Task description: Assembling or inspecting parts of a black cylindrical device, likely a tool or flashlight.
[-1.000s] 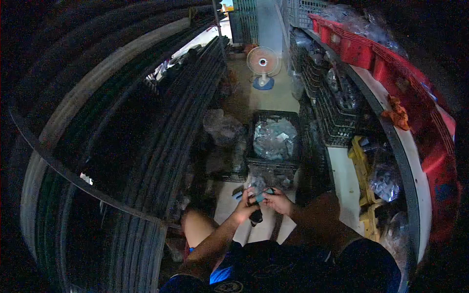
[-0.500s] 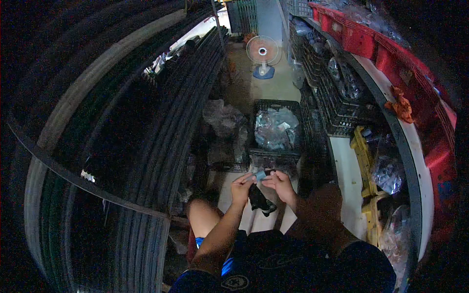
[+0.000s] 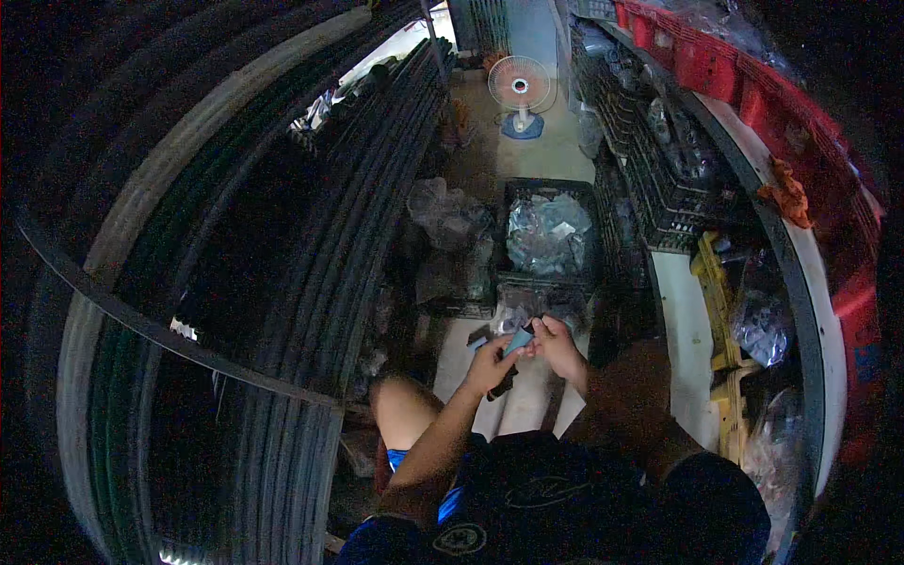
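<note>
Between my two hands, in front of my body, is a small blue-grey piece; it looks like a short pipe fitting, though the dim light hides its exact kind. My left hand pinches its lower left end with fingers closed. My right hand has its thumb and fingers closed at the upper right end, where something dark shows beside the piece. Part of a black object is visible below my hands, mostly covered by them. A small dark grey piece lies just beyond my left hand.
Ahead stands a black crate filled with clear bags of blue-grey pieces. Long dark pipes fill the rack on the left. Stacked black crates, a yellow crate and red bins line the right. A fan stands farther back.
My hands have come closer together, and the blue-grey piece is now tilted between them. The black object below is more covered. The whole view has shifted slightly.
</note>
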